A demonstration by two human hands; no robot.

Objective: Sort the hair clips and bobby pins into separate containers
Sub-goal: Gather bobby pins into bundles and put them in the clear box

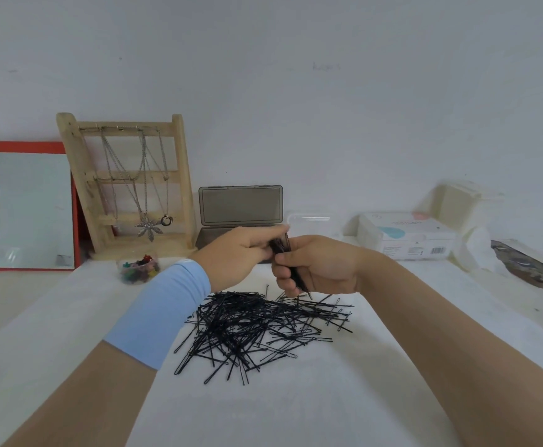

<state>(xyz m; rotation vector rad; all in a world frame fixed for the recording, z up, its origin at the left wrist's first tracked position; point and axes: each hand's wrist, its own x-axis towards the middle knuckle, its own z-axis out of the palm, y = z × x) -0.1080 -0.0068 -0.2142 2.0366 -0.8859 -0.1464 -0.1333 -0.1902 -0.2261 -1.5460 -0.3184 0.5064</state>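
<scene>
A loose pile of black bobby pins (257,330) lies on the white table (296,408) in front of me. Above its far edge my right hand (315,269) grips a tight bundle of bobby pins (291,272), tilted with its lower end pointing right. My left hand (241,256), with a light blue band on the forearm, pinches the top of the same bundle. A small clear cup (138,269) holding colourful hair clips stands left of my hands. Behind them a grey case (240,206) sits with its lid open; its tray is mostly hidden by my hands.
A wooden jewellery stand (128,185) with necklaces and a red-framed mirror (29,206) lean at the back left. A clear lid (309,219), a white box (409,238), crumpled white wrapping (476,250) and a dark patterned item (531,262) sit at the back right.
</scene>
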